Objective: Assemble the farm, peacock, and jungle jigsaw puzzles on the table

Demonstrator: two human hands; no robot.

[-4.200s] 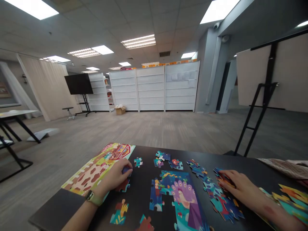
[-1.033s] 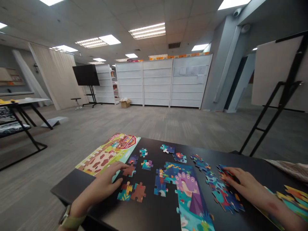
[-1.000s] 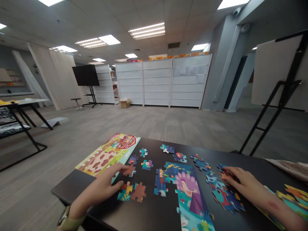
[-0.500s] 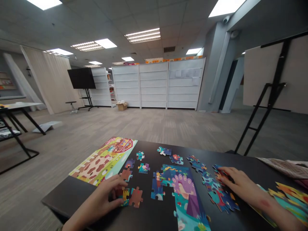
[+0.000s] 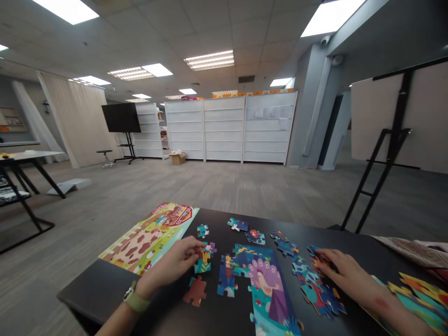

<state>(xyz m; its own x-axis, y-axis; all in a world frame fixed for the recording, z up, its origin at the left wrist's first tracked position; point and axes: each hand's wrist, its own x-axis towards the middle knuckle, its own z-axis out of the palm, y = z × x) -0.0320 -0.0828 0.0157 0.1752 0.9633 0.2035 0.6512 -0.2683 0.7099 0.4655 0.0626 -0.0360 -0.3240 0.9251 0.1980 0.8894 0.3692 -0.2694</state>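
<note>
My left hand [image 5: 177, 262] is closed in a pinch on a teal and yellow puzzle piece [image 5: 203, 264], held just left of the partly built peacock puzzle [image 5: 266, 284] on the black table [image 5: 91, 294]. A brown loose piece [image 5: 195, 290] lies below that hand. My right hand [image 5: 345, 275] rests flat with fingers stretched over a cluster of joined blue pieces [image 5: 313, 291] on the right. Several loose pieces [image 5: 255, 236] lie along the far side of the table.
A finished cow and barn puzzle [image 5: 149, 235] lies at the table's left corner. Another colourful puzzle [image 5: 420, 294] and a cloth [image 5: 413, 249] sit at the right edge. A black easel [image 5: 381, 154] stands beyond the table, and another table [image 5: 24, 158] at far left.
My left hand lifted the teal and yellow piece away from the brown one and carried it up and right toward the peacock puzzle. My right hand stayed on the blue cluster.
</note>
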